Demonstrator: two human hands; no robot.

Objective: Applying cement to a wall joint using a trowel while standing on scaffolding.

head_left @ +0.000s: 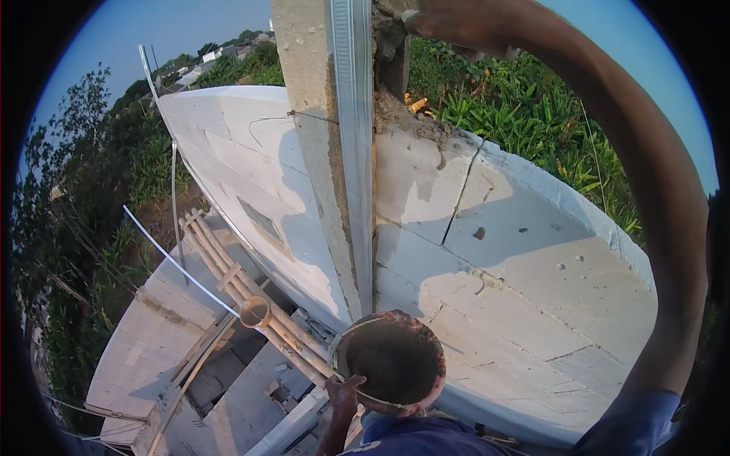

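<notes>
A bucket (435, 386) with a mortar-smeared rim and dark grey contents is at the bottom middle, in front of my body. My left hand (346, 389) is closed on its left edge. My right arm arches up the right side, and my right hand (465, 29) is at the top, beside the concrete column (308, 68). Its fingers are curled; whatever they hold is hidden. Rough wet mortar (389, 53) clings to the column's side next to that hand. A ribbed metal strip (351, 114) runs upright along the column.
White block walls (525, 251) extend on both sides of the column. Loose mortar lies on the right wall's top (433, 131). Bamboo poles (228, 258) and a second bucket (255, 311) are at lower left, above a floor with rubble far below. Green plants grow beyond.
</notes>
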